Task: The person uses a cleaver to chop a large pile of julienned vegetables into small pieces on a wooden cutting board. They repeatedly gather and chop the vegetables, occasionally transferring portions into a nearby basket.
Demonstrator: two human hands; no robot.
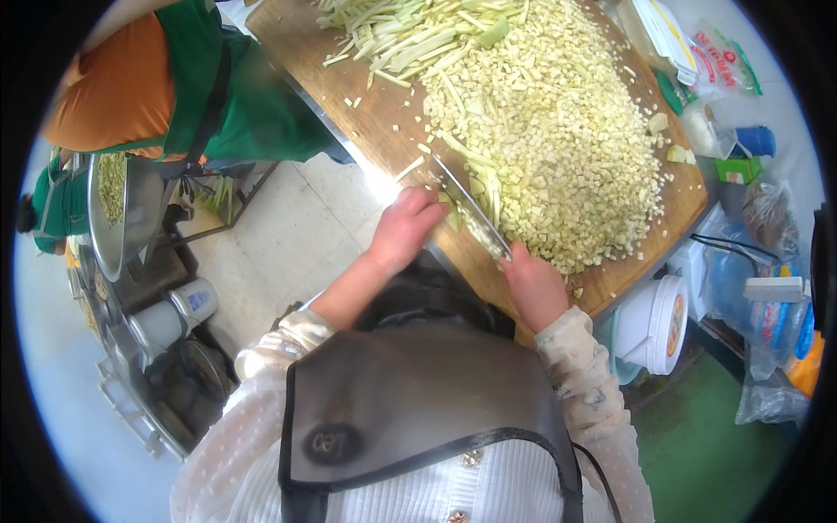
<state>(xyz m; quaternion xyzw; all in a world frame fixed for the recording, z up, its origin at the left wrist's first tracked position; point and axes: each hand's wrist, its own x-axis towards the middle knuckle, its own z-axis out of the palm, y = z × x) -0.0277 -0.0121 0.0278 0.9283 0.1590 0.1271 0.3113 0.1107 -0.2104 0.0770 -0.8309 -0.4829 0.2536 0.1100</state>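
My right hand (533, 284) is closed around the handle of a kitchen knife (472, 204), whose blade points up and left over the wooden board (379, 124). Close to the blade's left side, my left hand (412, 222) rests at the board's near edge with curled fingers on pale green vegetable strips (452, 212). Small cut pieces lie along the blade. A large heap of diced pale green vegetable (556, 137) covers the board's right part. Longer vegetable sticks (418, 33) are piled at its far left.
A person in a green apron (261, 111) stands at the board's left side. Beyond are a metal bowl (124, 229) of chopped greens and white buckets (157, 327). To the right are a lidded white bucket (657, 323), plastic bags (771, 216) and a green box (739, 170).
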